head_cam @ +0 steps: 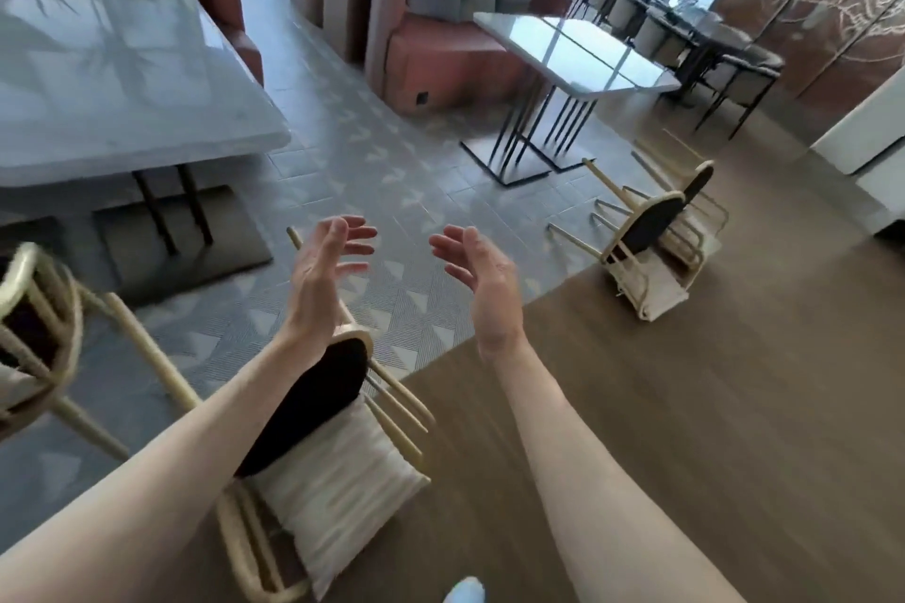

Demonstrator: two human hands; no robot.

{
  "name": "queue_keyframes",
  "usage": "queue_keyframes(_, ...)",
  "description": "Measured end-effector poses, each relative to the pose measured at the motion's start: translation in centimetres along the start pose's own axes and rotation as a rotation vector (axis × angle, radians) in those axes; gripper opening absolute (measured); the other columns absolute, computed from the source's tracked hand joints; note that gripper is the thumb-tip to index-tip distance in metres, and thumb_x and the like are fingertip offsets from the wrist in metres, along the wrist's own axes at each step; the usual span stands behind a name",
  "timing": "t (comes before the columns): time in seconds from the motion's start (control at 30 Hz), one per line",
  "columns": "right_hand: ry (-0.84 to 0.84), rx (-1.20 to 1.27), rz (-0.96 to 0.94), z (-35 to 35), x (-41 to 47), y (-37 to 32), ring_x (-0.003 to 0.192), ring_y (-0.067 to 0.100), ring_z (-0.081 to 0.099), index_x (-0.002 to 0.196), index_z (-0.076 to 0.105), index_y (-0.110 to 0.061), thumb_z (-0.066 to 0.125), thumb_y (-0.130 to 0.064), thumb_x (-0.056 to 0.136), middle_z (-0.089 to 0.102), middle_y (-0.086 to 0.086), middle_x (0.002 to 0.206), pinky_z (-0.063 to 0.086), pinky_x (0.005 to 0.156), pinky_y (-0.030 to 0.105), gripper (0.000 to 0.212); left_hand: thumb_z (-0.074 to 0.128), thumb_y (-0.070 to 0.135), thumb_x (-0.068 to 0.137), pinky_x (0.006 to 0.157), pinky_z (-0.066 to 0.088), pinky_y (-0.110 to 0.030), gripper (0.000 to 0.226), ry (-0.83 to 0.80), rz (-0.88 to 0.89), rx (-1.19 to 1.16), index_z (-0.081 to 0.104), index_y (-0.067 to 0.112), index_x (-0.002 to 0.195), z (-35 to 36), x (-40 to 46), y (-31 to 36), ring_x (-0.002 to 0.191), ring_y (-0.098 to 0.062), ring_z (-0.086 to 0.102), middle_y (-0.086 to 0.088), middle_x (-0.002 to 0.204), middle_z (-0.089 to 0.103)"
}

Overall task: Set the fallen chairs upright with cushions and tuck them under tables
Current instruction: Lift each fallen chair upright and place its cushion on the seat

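Cane frame: the near chair (323, 470) lies tipped on the floor just below my arms, its pale rails and legs look stiff and, I judge, light enough to lift alone.
Cushion: a striped cream cushion (338, 494) rests loose against the dark seat; soft, likely to slide off as the frame turns.
Hands: my left hand (321, 269) and right hand (482, 276) hover above the chair, palms facing, fingers spread, holding nothing.
Hold: I would take the curved back rail and a leg, not the cushion.
Far chair: a second chair (651, 230) lies fallen beside the far worktop (578, 51).
Near worktop: the marble worktop (122, 78) stands at left, close enough for tucking.
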State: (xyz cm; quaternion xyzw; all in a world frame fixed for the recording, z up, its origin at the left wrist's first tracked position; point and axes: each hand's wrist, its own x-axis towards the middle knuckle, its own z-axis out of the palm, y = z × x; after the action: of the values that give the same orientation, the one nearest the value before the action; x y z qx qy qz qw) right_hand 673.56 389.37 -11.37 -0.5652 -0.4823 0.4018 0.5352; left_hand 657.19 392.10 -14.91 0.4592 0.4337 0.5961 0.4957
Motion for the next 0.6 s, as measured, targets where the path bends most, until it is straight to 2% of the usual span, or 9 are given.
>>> queue_keyframes(0.17, -0.208, 0.016, 0.051, -0.8, 6.5, 5.7, 0.110, 0.022, 0.070, 0.115, 0.070, -0.011, 0.043, -0.043, 0.098, 0.076, 0.004, 0.112, 0.049, 0.106, 0.047, 0.045, 0.037, 0.044, 0.099, 0.091, 0.053, -0.049, 0.051, 0.227, -0.057, 0.082, 0.060, 0.002, 0.118, -0.1, 0.4, -6.4, 0.102, -0.028, 0.065, -0.018, 0.117, 0.068)
queue_keyframes(0.27, -0.386, 0.061, 0.119, -1.2, 9.4, 10.4, 0.110, 0.022, 0.071, 0.118, 0.070, -0.008, 0.044, -0.033, 0.106, 0.077, 0.007, 0.113, 0.049, 0.107, 0.050, 0.038, 0.037, 0.040, 0.104, 0.088, 0.053, -0.048, 0.047, 0.496, -0.114, 0.112, 0.060, 0.001, 0.118, 0.0, -1.3, -10.9, 0.100, -0.028, 0.066, -0.018, 0.117, 0.069)
queue_keyframes(0.4, -0.544, 0.056, 0.219, -2.0, 10.7, 14.1, 0.108, 0.022, 0.072, 0.120, 0.069, -0.005, 0.044, -0.031, 0.107, 0.077, 0.009, 0.111, 0.051, 0.106, 0.045, 0.038, 0.036, 0.029, 0.109, 0.084, 0.050, -0.046, 0.030, 0.755, -0.273, 0.038, 0.059, 0.009, 0.110, 2.2, -4.1, -15.3, 0.094, -0.027, 0.062, -0.018, 0.111, 0.067)
queue_keyframes(0.53, -0.688, 0.003, 0.293, -1.4, 10.9, 17.3, 0.107, 0.022, 0.072, 0.117, 0.071, -0.007, 0.048, -0.023, 0.107, 0.077, 0.009, 0.109, 0.049, 0.109, 0.047, 0.030, 0.037, 0.029, 0.109, 0.080, 0.051, -0.043, 0.029, 0.917, -0.341, -0.046, 0.062, 0.014, 0.103, 3.4, -7.3, -18.9, 0.093, -0.028, 0.062, -0.018, 0.110, 0.068)
queue_keyframes(0.6, -0.718, -0.016, 0.312, -1.1, 10.6, 20.5, 0.107, 0.022, 0.072, 0.111, 0.074, -0.015, 0.051, -0.023, 0.105, 0.078, 0.008, 0.108, 0.049, 0.108, 0.048, 0.025, 0.038, 0.031, 0.108, 0.078, 0.053, -0.041, 0.030, 0.985, -0.356, -0.100, 0.063, 0.014, 0.102, 3.0, -8.4, -21.6, 0.093, -0.027, 0.064, -0.019, 0.111, 0.068)
